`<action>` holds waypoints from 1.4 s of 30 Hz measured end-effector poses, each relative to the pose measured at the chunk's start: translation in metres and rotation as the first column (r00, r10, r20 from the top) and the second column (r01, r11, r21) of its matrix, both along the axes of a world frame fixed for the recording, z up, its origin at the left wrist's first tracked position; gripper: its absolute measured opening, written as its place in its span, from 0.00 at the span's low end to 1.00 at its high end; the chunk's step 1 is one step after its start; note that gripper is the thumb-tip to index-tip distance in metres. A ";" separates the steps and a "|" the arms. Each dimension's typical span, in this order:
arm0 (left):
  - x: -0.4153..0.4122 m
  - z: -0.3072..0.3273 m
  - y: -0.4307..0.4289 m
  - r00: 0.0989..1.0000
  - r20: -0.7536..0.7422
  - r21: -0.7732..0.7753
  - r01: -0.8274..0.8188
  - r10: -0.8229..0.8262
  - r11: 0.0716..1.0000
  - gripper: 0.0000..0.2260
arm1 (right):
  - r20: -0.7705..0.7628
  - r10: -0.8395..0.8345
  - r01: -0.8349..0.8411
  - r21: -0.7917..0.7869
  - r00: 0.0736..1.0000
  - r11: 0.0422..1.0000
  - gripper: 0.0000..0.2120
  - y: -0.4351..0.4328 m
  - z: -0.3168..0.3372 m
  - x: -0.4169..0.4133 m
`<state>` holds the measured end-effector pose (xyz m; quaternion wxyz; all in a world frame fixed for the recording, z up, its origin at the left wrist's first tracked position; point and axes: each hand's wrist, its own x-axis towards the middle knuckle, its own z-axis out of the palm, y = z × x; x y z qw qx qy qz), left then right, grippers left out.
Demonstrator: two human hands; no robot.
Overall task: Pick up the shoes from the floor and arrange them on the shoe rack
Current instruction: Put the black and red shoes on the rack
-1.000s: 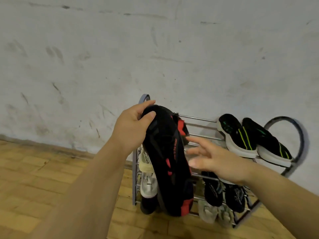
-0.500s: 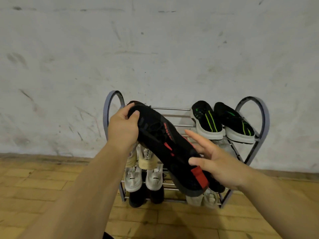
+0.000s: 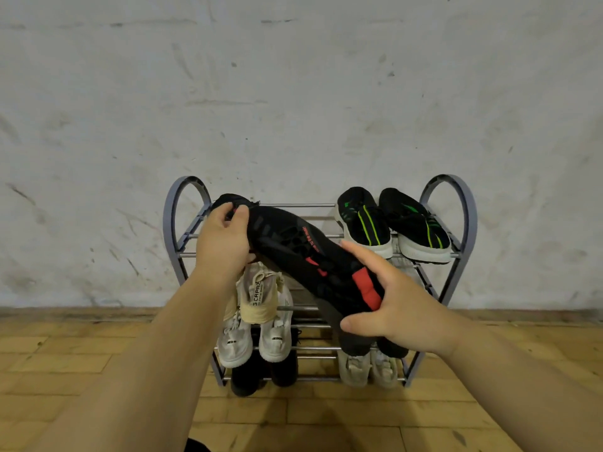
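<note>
Two hands hold black sneaker with red sole patches sole-up, slanting 10-to-4 o'clock, before top shelf of grey metal-tube shoe rack. Left hand: grip curled round upper end. Right hand: grip clasps lower end. Black-and-green knit pair on top shelf, 2 o'clock of sneaker.

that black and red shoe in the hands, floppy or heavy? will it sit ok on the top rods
Likely fairly stiff: the black and red shoe runs straight between the left hand and right hand without sagging. Probably light, since each hand grips just one end. The shoe rack has spaced rods, so it might tilt there.
</note>
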<state>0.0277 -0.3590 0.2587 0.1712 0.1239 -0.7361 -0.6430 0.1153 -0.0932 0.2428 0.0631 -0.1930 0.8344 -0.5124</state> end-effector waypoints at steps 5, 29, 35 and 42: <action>0.003 -0.009 -0.013 0.999 -0.012 -0.474 0.037 -0.049 0.880 0.24 | -0.050 -0.138 0.135 -0.061 0.989 0.989 0.48 0.002 -0.003 -0.003; 0.001 -0.029 -0.080 0.987 0.161 -0.864 0.151 -0.020 0.480 0.23 | 0.016 -0.331 0.324 -0.258 0.943 0.910 0.32 -0.054 -0.031 -0.025; 0.047 0.002 -0.034 0.960 0.103 -0.547 0.274 -0.261 0.791 0.29 | 0.155 -0.303 0.340 -0.443 0.940 0.829 0.33 -0.070 -0.030 -0.033; 0.065 0.000 0.004 0.838 0.071 -0.152 0.546 -0.542 0.824 0.24 | 0.273 -0.141 0.288 -0.633 0.952 0.718 0.18 -0.094 -0.024 -0.041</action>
